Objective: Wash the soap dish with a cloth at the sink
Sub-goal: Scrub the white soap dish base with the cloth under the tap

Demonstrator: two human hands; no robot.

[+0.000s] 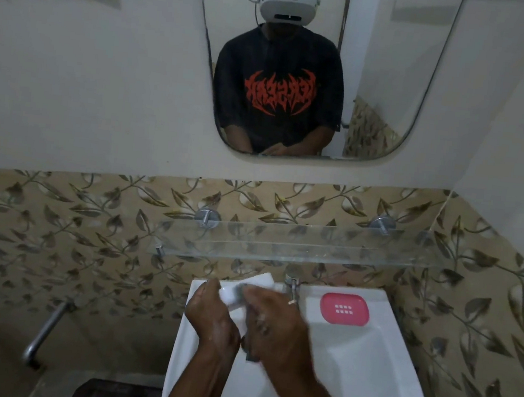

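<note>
Over the white sink [365, 371], my left hand [209, 319] grips a white soap dish part [261, 280] by its near end. My right hand [276, 322] presses a small grey cloth [239, 289] against the dish's top. A dark bit that may be the cloth's tail hangs below the right palm. Both hands look wet. The pink slotted soap dish tray [344, 309] lies flat on the sink's back right ledge, apart from both hands.
A metal tap [293, 287] stands at the sink's back, just right of the held dish. A glass shelf [297, 250] juts from the leaf-patterned tiles above it. A mirror [395, 83] hangs higher. A metal pipe [46, 331] runs down at left.
</note>
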